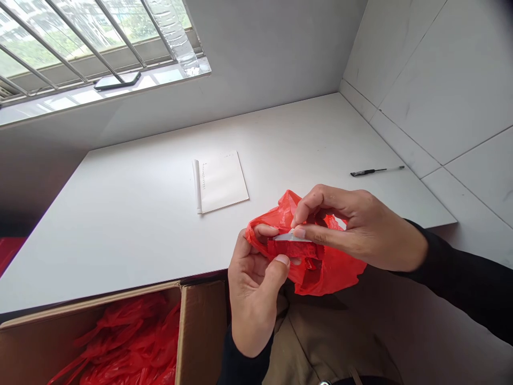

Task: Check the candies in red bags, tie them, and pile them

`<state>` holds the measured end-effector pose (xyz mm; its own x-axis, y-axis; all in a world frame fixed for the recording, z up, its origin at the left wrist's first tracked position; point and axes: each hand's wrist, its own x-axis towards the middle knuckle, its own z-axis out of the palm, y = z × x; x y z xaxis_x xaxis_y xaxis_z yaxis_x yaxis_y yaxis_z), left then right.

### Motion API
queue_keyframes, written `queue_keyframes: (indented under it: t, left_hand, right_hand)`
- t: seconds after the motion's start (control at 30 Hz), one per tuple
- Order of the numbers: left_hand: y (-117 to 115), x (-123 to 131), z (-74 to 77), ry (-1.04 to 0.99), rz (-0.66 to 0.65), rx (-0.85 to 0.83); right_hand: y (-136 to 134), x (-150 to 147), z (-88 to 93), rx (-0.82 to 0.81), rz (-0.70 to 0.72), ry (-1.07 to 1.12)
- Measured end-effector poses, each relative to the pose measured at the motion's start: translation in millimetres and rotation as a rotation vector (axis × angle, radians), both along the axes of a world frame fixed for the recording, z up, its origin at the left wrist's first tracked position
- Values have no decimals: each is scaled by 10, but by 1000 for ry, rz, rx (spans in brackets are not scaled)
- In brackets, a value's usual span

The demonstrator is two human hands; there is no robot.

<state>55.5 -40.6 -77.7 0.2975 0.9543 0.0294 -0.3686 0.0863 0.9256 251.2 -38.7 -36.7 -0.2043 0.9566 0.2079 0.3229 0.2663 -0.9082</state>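
Note:
A crumpled red plastic bag (336, 267) is held up in front of my body, just off the table's front edge. My left hand (256, 289) grips the bag's left side, fingers behind it and thumb in front. From the right, my right hand (352, 224) pinches a small white piece (286, 236) between thumb and forefinger at the bag's folds. Whether that white piece is part of the bag or lies inside it, I cannot tell. Below it runs a folded, darker red strip of plastic. My right palm hides some of the bag.
On the white table (132, 208) lie a notepad (222, 182) and a black pen (368, 171). An open cardboard box (202, 315) with red plastic bags (132, 337) stands at the lower left. A phone (116, 81) and a clear bottle (176, 35) are on the barred windowsill.

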Motion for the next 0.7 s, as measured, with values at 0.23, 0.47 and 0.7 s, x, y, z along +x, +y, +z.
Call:
queue_keyframes:
  t: [0.23,0.47,0.7]
  left_hand:
    - [-2,3,-2,-12,-4,-7]
    - [0,-13,10,-16,-17,-16]
    - [18,4,0,-18,-19,-6]
  right_hand:
    - [-1,-2,-6,-5,-2,6]
    - [-3,-5,-12,4,3,11]
    - [3,-2,-21,10,12,30]
